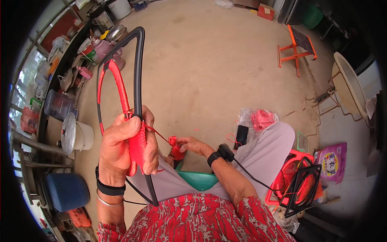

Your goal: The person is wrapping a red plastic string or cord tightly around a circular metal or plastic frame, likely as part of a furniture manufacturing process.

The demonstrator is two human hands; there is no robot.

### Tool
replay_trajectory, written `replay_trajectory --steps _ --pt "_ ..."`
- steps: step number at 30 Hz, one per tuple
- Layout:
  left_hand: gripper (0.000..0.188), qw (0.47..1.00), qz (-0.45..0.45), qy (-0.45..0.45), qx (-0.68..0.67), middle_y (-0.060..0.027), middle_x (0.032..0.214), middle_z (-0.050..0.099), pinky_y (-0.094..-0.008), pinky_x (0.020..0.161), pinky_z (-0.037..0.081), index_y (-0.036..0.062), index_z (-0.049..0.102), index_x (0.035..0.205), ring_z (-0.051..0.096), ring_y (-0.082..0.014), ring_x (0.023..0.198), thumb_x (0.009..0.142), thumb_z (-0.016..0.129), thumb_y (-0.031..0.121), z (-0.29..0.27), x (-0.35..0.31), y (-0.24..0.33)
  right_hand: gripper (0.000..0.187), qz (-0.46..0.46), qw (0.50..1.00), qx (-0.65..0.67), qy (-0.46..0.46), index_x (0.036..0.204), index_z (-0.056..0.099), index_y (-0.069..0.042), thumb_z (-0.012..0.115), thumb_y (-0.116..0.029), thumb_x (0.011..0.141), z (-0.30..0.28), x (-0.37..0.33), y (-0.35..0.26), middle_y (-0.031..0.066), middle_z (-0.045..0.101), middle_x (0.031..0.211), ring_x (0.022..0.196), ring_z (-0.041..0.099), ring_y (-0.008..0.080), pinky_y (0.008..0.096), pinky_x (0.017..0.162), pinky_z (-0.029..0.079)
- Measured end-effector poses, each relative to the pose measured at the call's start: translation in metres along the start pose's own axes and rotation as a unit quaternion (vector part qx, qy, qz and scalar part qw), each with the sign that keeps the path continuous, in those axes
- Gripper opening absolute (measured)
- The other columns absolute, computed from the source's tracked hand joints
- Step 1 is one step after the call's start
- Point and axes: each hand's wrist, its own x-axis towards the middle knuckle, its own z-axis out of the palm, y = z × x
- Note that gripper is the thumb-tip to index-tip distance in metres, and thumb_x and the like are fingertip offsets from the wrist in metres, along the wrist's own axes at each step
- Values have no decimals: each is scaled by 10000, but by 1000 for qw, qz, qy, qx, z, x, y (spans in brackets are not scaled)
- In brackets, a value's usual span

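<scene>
My left hand (125, 141) is closed around a black four-sided frame (138, 76), held upright in front of me. A curved inner part is wrapped in red cord (119, 82), and a dense red woven section (138, 148) shows between my fingers. From there a thin red strand (158, 134) runs to a small red cord bundle (174, 150). Lower and to the right, my right hand (194, 146) has its fingers around the bundle's right side; part of the grip is hidden. Both wrists wear black bands.
Between my legs is a green seat or basin (197, 180). By my right knee lie a black phone (241, 135) and a bagged red cord ball (263, 119). Red and black frames (300, 187) are piled at right; an orange folding stool (296, 50) stands farther off. A lidded white bucket (82, 136) is left.
</scene>
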Motion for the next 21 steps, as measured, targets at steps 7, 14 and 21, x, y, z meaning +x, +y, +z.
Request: replay_trajectory --steps 7,14,21 --pt "310 1000 6 12 -12 -236 568 548 -471 428 504 -24 436 964 552 -353 399 966 504 278 -6 -12 0 353 -3 989 77 122 1103 588 -30 741 -103 793 14 -5 4 30 654 968 884 619 125 274 800 494" --pt "287 998 22 66 -2 -202 586 572 -453 445 509 8 503 933 572 -323 431 951 553 290 -12 -26 -8 295 -121 913 -74 382 1007 558 -46 749 -112 791 -34 -48 -71 47 651 896 774 632 152 305 712 524" --pt "289 991 -8 136 -17 -163 610 604 -403 485 533 44 550 814 600 -276 482 944 579 300 -19 -15 -57 242 -232 885 201 350 1079 561 -24 648 -122 875 -74 -144 -150 56 621 911 825 611 182 312 769 517"
